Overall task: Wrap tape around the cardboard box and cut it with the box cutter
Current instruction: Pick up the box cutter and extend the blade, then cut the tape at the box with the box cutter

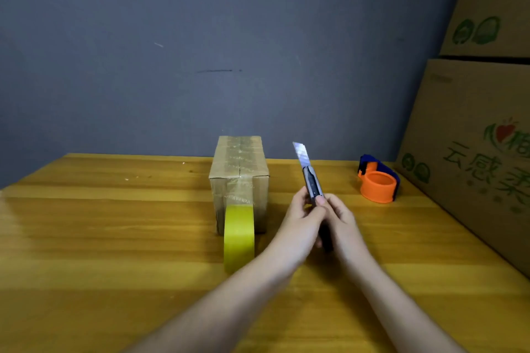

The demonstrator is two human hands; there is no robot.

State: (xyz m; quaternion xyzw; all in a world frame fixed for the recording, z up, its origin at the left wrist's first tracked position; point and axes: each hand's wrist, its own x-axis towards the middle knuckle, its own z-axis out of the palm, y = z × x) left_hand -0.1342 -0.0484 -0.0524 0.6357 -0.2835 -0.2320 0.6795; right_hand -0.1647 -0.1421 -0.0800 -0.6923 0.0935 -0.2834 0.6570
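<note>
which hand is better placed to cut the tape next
Probably the left hand: it is nearer the tape roll. Both hands hold the box cutter, blade extended.

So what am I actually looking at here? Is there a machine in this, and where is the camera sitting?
There is no machine. A person wears a wide-angle camera on the head, looking forward and down, so you see their own two bare arms reaching into the single picture.

Both hands hold a box cutter with its blade pushed out and pointing up and away. The left hand and the right hand wrap its dark handle together.

On the wooden table stands a small cardboard box, with clear tape already running over its top and down its front. A yellow roll of tape stands on edge against the box front. Farther right sits an orange and blue tape dispenser. Large printed cartons are stacked at the right edge.
</note>
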